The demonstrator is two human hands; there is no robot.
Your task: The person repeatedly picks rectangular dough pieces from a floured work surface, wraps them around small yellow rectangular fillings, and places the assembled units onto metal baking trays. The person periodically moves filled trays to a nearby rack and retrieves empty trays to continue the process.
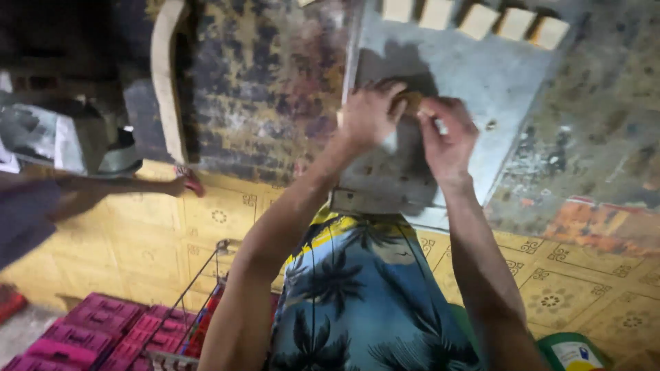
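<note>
Mostly hidden between the two hands is a small tan piece; only a sliver of it shows, and its full shape cannot be made out. A row of pale tan blocks lies along the far edge of the grey metal sheet, cut off by the top of the picture. At the left edge another person's arm reaches in, its owner out of view, and the clutter above it is too dark to read.

The metal sheet rests on a worn, mottled worktop with flaking paint. Below it runs yellow patterned tile. Magenta plastic crates sit at lower left beside a thin wire frame, and a green container shows at lower right.

Both forearms stretch forward over a blue palm-print shirt. The left hand is bent at the wrist, fingers curled narrowly onto the tan piece. The right hand faces it, thumb and fingers pinching the same piece just above the sheet.
</note>
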